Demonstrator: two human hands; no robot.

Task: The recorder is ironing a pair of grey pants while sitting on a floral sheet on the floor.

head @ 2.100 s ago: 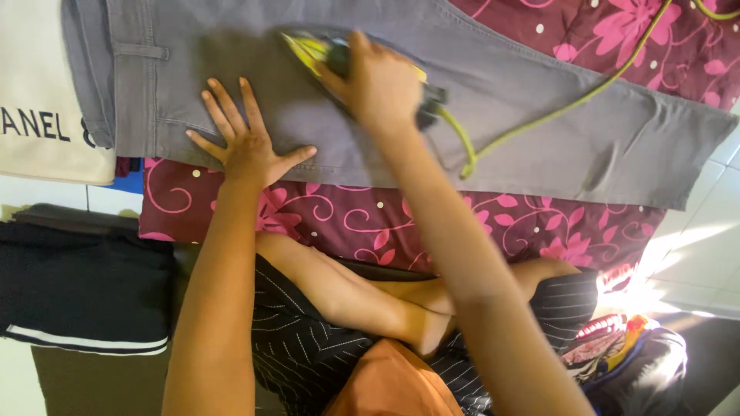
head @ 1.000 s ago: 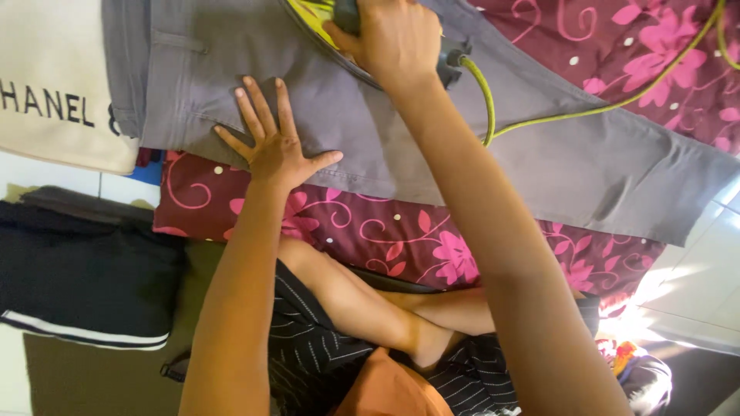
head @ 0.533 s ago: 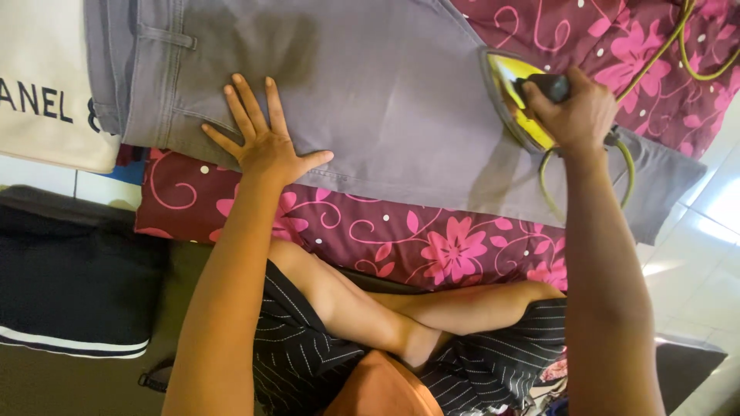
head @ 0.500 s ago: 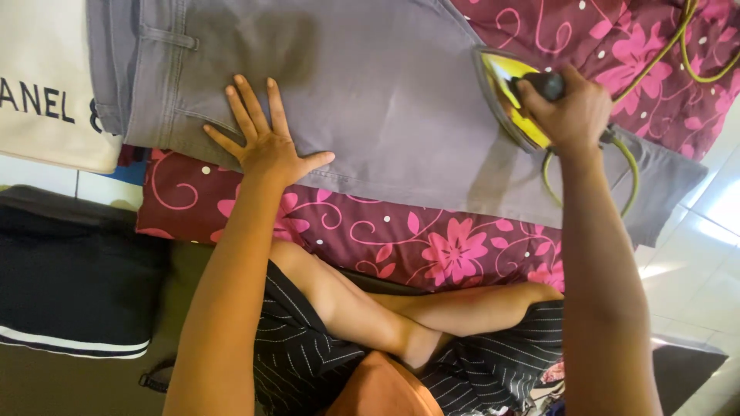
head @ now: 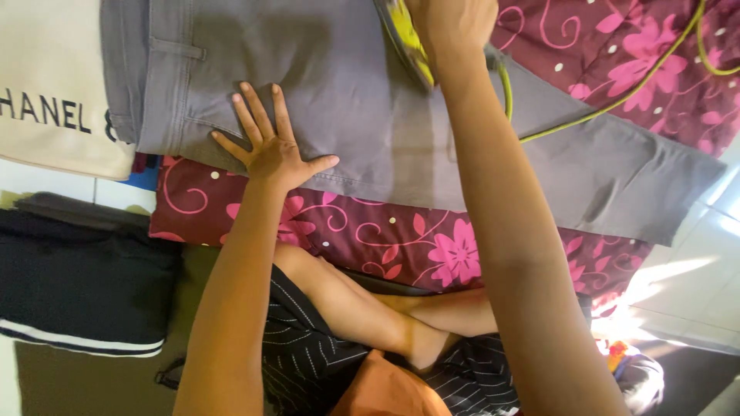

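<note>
Grey trousers lie spread flat across a maroon cloth with pink flowers. My left hand presses flat on the trousers near their lower edge, fingers apart. My right hand grips the handle of a yellow-green iron at the top of the view, resting on the trousers. Most of the iron is hidden under my hand. Its yellow-green cord runs off to the upper right over the cloth.
A cream bag with dark lettering lies at the left. A folded dark garment with a white stripe sits below it. My crossed legs in dark striped cloth lie below the flowered cloth. White floor tiles show at the right.
My right hand has slid the iron back from the right leg of the trousers toward the middle top. My left hand stays pressed in the same place.
</note>
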